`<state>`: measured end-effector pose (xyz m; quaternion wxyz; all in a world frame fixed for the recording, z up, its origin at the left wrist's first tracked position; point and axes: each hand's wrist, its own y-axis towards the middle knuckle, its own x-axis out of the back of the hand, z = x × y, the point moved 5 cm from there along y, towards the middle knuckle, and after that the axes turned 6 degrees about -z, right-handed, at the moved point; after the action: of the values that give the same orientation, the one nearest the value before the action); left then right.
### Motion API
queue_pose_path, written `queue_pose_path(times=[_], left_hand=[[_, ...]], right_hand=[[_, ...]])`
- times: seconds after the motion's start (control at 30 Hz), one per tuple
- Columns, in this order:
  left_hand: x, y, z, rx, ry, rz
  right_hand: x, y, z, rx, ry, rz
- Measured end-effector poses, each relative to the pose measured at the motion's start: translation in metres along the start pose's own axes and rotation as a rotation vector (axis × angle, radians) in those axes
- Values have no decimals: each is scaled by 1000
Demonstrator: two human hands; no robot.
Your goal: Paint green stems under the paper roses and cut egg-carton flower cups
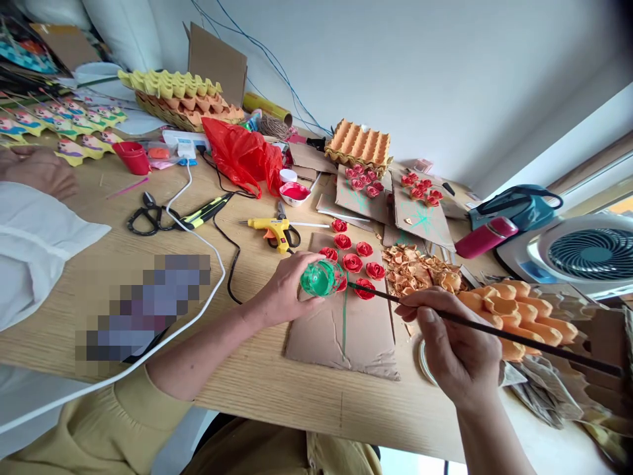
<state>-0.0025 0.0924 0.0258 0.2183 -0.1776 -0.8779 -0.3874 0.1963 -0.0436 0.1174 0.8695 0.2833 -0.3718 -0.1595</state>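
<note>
My left hand [289, 290] is wrapped round a clear cup of green paint [317, 280], tilted over a cardboard sheet [316, 343]. In my right hand [452, 343] is a long dark paintbrush [524, 342], its tip pointing left beside the cup's rim. Several red flowers [352, 263] sit on the upper part of the sheet. A painted green line [345, 323] runs down the cardboard below them. The cup covers part of the flowers on the left side.
Scissors, a yellow glue gun [277, 231] and a bowl of red paint [295, 192] lie beyond the sheet. Orange carton scraps [420, 267] and egg trays [519, 316] are at right. A white cable [217, 257] crosses the left side, near another person's hand [39, 173].
</note>
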Motion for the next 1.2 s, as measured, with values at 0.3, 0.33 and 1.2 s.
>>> queue_pose_path(times=[0.3,0.33,1.2], left_hand=[[-5,-4,-11,-86,35,100],[-5,-4,-11,-88,36,105],[0,-1,3,5,113,-59]], right_hand=[[-45,7,11,134,-99,260],[-46,7,11,133,-97,264],[-46,-9,-52,-47,-223,37]])
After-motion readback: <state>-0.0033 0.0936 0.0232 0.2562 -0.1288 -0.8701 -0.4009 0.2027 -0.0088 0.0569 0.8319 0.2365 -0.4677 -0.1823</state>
